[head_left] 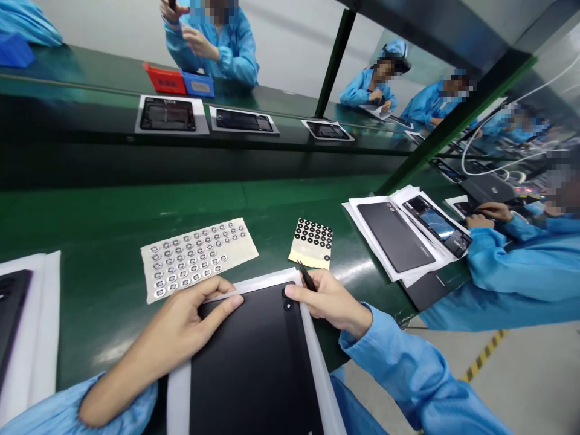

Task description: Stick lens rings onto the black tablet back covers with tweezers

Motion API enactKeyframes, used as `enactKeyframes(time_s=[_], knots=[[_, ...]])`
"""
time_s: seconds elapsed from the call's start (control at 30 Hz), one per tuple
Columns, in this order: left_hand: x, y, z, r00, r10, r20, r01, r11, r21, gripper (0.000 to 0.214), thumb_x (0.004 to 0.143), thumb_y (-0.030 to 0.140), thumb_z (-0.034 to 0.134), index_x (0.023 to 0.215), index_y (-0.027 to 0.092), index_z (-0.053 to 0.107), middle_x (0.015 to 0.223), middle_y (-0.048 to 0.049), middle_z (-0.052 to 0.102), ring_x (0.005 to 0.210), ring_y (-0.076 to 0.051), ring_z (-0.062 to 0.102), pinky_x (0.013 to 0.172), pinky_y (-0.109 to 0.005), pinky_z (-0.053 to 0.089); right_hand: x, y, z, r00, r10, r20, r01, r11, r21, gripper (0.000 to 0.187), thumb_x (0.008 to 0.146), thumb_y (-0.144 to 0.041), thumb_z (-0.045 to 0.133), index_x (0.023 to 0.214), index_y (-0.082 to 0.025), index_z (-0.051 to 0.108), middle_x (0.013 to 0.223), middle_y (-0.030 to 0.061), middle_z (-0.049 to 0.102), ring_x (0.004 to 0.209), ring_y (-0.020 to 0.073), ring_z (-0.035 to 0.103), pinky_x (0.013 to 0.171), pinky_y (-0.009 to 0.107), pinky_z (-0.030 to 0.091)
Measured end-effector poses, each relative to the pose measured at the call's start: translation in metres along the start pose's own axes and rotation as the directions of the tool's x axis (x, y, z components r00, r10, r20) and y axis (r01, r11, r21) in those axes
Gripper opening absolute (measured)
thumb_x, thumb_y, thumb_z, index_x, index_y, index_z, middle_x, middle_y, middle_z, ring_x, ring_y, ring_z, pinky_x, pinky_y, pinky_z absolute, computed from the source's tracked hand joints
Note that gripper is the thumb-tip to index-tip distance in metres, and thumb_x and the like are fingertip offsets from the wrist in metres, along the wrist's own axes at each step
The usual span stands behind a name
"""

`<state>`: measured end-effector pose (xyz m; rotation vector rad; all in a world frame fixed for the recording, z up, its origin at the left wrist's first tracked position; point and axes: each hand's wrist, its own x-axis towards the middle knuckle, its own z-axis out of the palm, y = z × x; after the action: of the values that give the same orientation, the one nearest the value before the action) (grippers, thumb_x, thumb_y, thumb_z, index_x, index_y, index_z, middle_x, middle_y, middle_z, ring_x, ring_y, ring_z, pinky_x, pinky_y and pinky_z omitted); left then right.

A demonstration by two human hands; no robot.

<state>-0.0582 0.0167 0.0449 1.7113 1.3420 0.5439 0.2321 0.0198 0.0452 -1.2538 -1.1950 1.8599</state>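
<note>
Okay, black tablet [254,368] sits back up on a white sheet [179,402], on the green bench [102,314] right in front of us. Our left hand [194,314] pinches its top edge, thumb on the back, fingertips partly hidden. Our right hand [328,302] grasps black tweezers [308,279], tips pointing away from us, thumb at the upper of two camera rings [288,306]. Just beyond: silver-ring sticker sheet [199,257] left, smaller black-ring sticker sheet [312,241] right. Farther right, gray tablet [396,235] on papers, near a co-worker's blue sleeve [512,257].
</note>
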Motion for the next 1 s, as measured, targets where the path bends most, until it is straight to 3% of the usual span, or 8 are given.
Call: enactKeyframes(time_s=[0.2, 0.3, 0.5, 0.7, 0.8, 0.9, 0.93, 1.0], knots=[[0.003, 0.001, 0.009, 0.999, 0.001, -0.042, -0.001, 1.0, -0.006, 0.034, 0.09, 0.059, 0.066, 0.095, 0.026, 0.07, 0.09, 0.0, 0.076, 0.082, -0.021, 0.07, 0.071, -0.026, 0.05, 0.006, 0.002, 0.009, 0.987, -0.153, -0.04, 0.15, 0.986, -0.074, 0.044, 0.08, -0.046, 0.083, 0.064, -0.016, 0.054, 0.061, -0.006, 0.044, 0.057, 0.0068, 0.035, 0.054, 0.023, 0.026], [0.005, -0.001, 0.01, 0.999, -0.022, -0.04, 0.021, 1.0, -0.017, 0.036, 0.09, 0.061, 0.065, 0.095, 0.025, 0.07, 0.088, -0.0003, 0.076, 0.08, -0.02, 0.069, 0.07, -0.026, 0.05, 0.008, 0.004, 0.009, 0.985, -0.161, -0.067, 0.155, 0.984, -0.086, 0.043, 0.08, -0.048, 0.082, 0.065, -0.016, 0.057, 0.063, -0.0051, 0.048, 0.059, 0.0078, 0.038, 0.056, 0.023, 0.03], [0.008, -0.005, 0.011, 0.999, -0.046, -0.027, 0.045, 0.999, -0.014, 0.037, 0.091, 0.06, 0.064, 0.097, 0.024, 0.069, 0.088, -0.0007, 0.074, 0.082, -0.019, 0.068, 0.07, -0.026, 0.05, 0.007, 0.003, 0.002, 0.981, -0.143, 0.129, 0.14, 0.99, 0.036, 0.039, 0.075, -0.047, 0.087, 0.092, -0.016, 0.07, 0.085, -0.0001, 0.066, 0.08, 0.0153, 0.061, 0.078, 0.028, 0.049], [0.012, 0.004, 0.007, 0.996, -0.078, -0.034, 0.075, 0.992, -0.099, 0.036, 0.09, 0.058, 0.067, 0.091, 0.023, 0.07, 0.086, -0.0014, 0.073, 0.082, -0.019, 0.066, 0.072, -0.028, 0.051, 0.004, 0.002, 0.006, 0.988, -0.147, 0.056, 0.145, 0.989, 0.033, 0.039, 0.072, -0.044, 0.09, 0.09, -0.015, 0.071, 0.083, 0.0006, 0.068, 0.074, 0.0134, 0.059, 0.071, 0.026, 0.048], [-0.009, 0.017, 0.008, 0.964, -0.264, -0.019, 0.233, 0.88, -0.413, 0.042, 0.088, 0.059, 0.069, 0.113, 0.024, 0.068, 0.095, -0.0036, 0.076, 0.086, -0.022, 0.071, 0.076, -0.032, 0.057, 0.0, 0.002, 0.006, 0.994, -0.104, 0.022, 0.102, 0.989, 0.103, 0.04, 0.073, -0.046, 0.09, 0.093, -0.017, 0.071, 0.078, -0.0003, 0.066, 0.059, 0.0093, 0.053, 0.054, 0.022, 0.043], [-0.048, 0.029, 0.019, 0.935, -0.343, 0.084, 0.307, 0.67, -0.676, 0.049, 0.088, 0.054, 0.072, 0.127, 0.025, 0.065, 0.115, -0.0075, 0.077, 0.099, -0.025, 0.074, 0.091, -0.038, 0.059, -0.005, 0.002, 0.005, 0.995, -0.044, -0.094, 0.053, 0.994, 0.1, 0.037, 0.078, -0.048, 0.086, 0.097, -0.019, 0.071, 0.066, -0.0051, 0.057, 0.039, 0.0025, 0.028, 0.035, 0.02, 0.021], [-0.063, 0.03, 0.02, 0.933, -0.348, 0.095, 0.313, 0.65, -0.692, 0.048, 0.087, 0.052, 0.074, 0.125, 0.024, 0.067, 0.12, -0.0087, 0.076, 0.102, -0.026, 0.074, 0.094, -0.039, 0.059, -0.006, 0.002, 0.004, 0.995, -0.04, -0.093, 0.046, 0.997, 0.065, 0.037, 0.081, -0.049, 0.084, 0.1, -0.02, 0.071, 0.065, -0.0053, 0.056, 0.038, 0.0024, 0.026, 0.034, 0.021, 0.02], [-0.091, 0.025, 0.01, 0.903, -0.428, 0.049, 0.348, 0.658, -0.668, 0.05, 0.082, 0.054, 0.079, 0.119, 0.021, 0.07, 0.117, -0.01, 0.078, 0.098, -0.028, 0.076, 0.091, -0.041, 0.061, -0.009, 0.001, 0.001, 0.996, -0.088, -0.021, 0.087, 0.995, -0.041, 0.039, 0.087, -0.051, 0.078, 0.11, -0.02, 0.072, 0.071, -0.0019, 0.063, 0.044, 0.0063, 0.043, 0.041, 0.021, 0.036]])
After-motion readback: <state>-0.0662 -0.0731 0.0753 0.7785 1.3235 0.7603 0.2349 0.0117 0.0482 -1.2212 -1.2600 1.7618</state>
